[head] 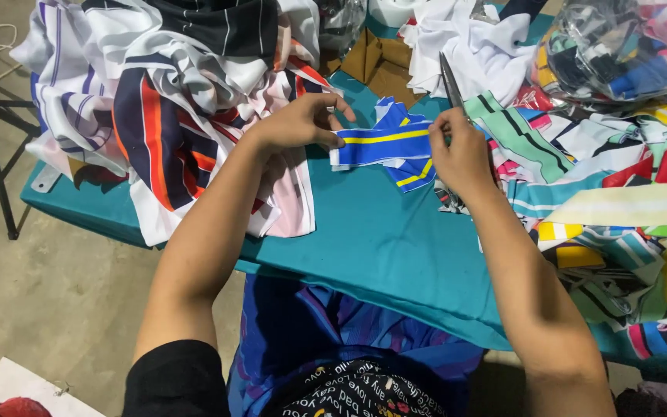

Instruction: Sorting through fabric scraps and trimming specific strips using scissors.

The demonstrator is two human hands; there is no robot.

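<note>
Lying near the middle of the teal-covered bench (364,239), a blue fabric strip (384,145) with a yellow stripe and white edging is stretched between both hands. The left hand (299,122) pinches its left end between thumb and fingertips, the other fingers curled loosely above. The right hand (461,158) closes around the strip's right end and also grips a pair of scissors (451,83), whose blades point up and away from the person. Just left of the strip sits a heap of white, navy and orange striped cloth (171,85). To the right lies a spread of mixed coloured strips (627,208) in green, yellow, red and white. Behind them a clear plastic bag (619,46) holds more pieces, and white fabric (465,42) is piled at the bench's far edge.
</note>
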